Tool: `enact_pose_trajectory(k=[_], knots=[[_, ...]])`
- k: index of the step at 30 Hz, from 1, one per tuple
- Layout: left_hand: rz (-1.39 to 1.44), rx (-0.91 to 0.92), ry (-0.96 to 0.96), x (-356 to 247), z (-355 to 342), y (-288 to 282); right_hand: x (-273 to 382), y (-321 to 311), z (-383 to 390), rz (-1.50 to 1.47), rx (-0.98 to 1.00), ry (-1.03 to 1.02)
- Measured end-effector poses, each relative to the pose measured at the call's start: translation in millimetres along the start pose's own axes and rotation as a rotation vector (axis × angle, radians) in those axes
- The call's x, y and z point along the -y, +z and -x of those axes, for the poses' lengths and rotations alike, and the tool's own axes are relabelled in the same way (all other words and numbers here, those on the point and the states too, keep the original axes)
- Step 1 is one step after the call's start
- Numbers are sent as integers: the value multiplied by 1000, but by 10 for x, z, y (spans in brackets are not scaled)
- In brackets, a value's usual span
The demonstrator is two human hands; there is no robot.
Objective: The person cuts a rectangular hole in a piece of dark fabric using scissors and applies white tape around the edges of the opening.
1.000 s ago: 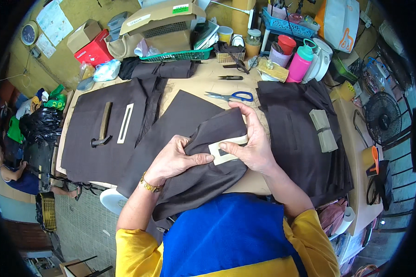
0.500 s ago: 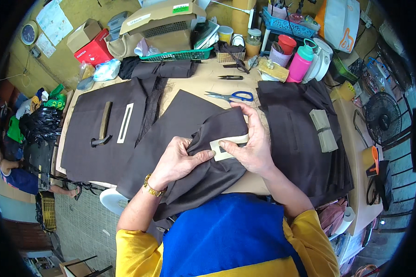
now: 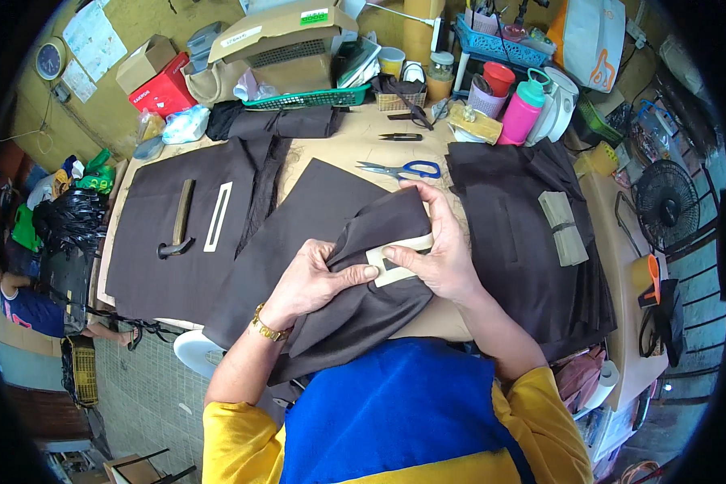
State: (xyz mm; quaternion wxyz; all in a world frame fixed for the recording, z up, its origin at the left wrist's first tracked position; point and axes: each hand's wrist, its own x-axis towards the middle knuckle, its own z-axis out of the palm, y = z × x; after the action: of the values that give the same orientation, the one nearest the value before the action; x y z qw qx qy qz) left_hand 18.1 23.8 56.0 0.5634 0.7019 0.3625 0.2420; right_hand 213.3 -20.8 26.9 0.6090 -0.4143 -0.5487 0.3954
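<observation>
Dark brown fabric (image 3: 306, 214) is gathered up between my two hands above the table. Fingers of my left hand (image 3: 310, 278) are closed on its folds, with the thumb pressed at the left end of a cream slotted strip (image 3: 395, 277). My right hand (image 3: 444, 254) pinches the fabric and the strip together, its thumb lying across the strip and its fingers behind the cloth. Beyond my right hand lie scissors (image 3: 418, 169) with blue handles. To the left, another dark fabric panel (image 3: 149, 274) carries a cream slotted frame (image 3: 219, 216) and a hammer-like tool (image 3: 183, 218).
Stacked dark fabric (image 3: 492, 242) at right bears a tied cream bundle (image 3: 564, 228). Thread snips (image 3: 401, 137) lie farther back. A green basket (image 3: 315, 98), a pink bottle (image 3: 524, 109) and boxes line the back. A black fan (image 3: 668, 198) stands right. Another person (image 3: 28, 310) is at far left.
My hands keep almost the same grip and place on the fabric and the strip. At the far left, the other person has shifted slightly.
</observation>
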Motion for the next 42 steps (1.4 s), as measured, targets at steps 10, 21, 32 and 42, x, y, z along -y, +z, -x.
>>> enact_pose_trajectory(k=[10,21,32,42], knots=[[-162,-105,54,23,24,28,-106,-12,39,-273,-3,73],[-55,-83,42,25,33,-12,-194,-169,77,-380,177,338],[-102,-5,4,-3,81,48,-229,-264,-22,-338,238,348],[-141,-45,4,-4,109,-3,-360,-453,40,-310,253,536]])
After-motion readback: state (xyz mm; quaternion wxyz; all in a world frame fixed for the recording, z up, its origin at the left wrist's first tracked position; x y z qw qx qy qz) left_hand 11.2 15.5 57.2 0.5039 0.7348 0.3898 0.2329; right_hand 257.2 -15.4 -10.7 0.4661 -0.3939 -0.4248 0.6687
